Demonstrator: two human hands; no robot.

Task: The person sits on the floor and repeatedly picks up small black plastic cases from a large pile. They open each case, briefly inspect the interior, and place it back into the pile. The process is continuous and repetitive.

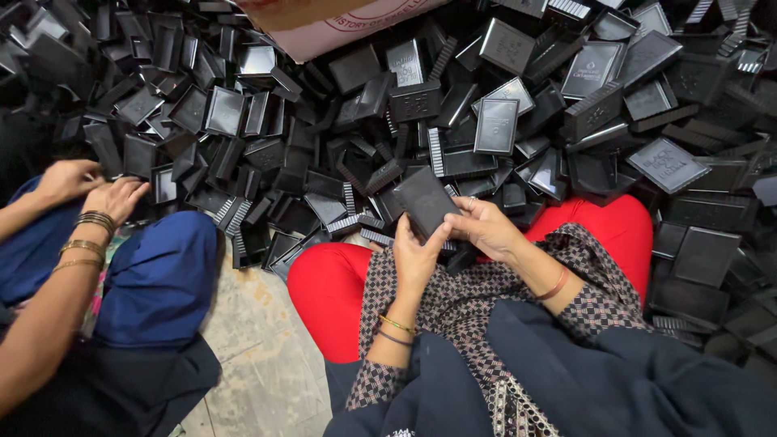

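Observation:
I hold a flat black plastic case [424, 200] in front of my lap with both hands. My left hand [415, 259] grips its lower left corner from below, thumb on the face. My right hand [483, 228] closes on its right edge. The case is tilted, its plain dark side up. Just beyond it lies a huge heap of black plastic trays and lids [453, 105], some with ribbed edges, reaching my red-clad knees [328, 279].
A co-worker in blue trousers [158, 279] sits at the left, both of that person's hands [89, 190] at the heap's edge, bangles on the wrists. A cardboard box [324, 20] rests at the top. Bare stone floor [259, 356] shows between us.

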